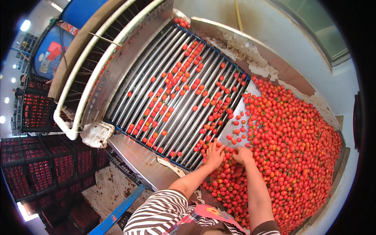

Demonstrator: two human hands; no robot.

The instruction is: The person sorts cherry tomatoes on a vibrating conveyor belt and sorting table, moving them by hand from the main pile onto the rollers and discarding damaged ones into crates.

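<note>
My left hand (216, 154) rests among cherry tomatoes (224, 174) at the near corner of the roller conveyor (176, 101), its fingers spread and touching the fruit. Just right of it, my right hand (243, 155) is bent down against the edge of a large heap of red tomatoes (289, 152). Its fingertips are partly hidden, so a grip on any fruit cannot be made out. Between heap and rollers lies a smooth metal plate (235, 133) with a few scattered tomatoes. More tomatoes sit in rows between the shiny metal rollers.
White pipe rails (101, 58) curve along the conveyor's left side. Black crates of tomatoes (38, 167) are stacked at lower left, near a blue metal bar (120, 210). A wall (317, 70) with peeling paint bounds the heap. People appear small at far left.
</note>
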